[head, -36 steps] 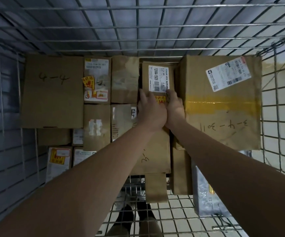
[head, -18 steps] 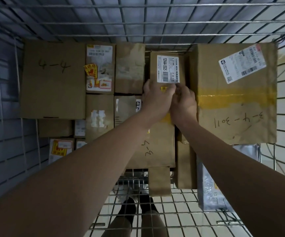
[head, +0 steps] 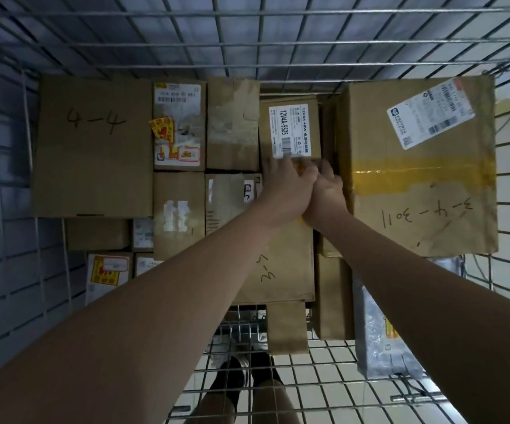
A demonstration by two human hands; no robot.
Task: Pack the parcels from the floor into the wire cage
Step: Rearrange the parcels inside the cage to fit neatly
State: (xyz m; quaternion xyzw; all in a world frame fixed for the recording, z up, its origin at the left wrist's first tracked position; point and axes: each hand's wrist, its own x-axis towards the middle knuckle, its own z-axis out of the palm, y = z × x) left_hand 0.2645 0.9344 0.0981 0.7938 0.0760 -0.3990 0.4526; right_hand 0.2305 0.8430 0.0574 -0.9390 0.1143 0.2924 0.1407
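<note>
A small brown box with a white "12V4A-5525" label [head: 290,130] sits in a narrow slot among the packed parcels in the wire cage [head: 247,44]. Both my hands meet at its near end. My left hand [head: 284,185] lies with its fingers stretched onto the box's near edge, just below the label. My right hand [head: 327,186] is beside it, its fingers curled over the box's near right corner, next to the gap by the large box marked "3-4-3011" [head: 418,185]. The fingertips are blurred.
A big box marked "4-4" [head: 94,142] fills the left. Several smaller cartons [head: 232,127] are stacked between it and the labelled box. A grey plastic bag parcel [head: 379,332] leans at the lower right. Through the mesh front I see my legs and shoes [head: 244,381] on the tiled floor.
My hands have slid back from over the label's lower part to the box's near edge. The right hand's fingers have curled. The view has moved closer to the parcels.
</note>
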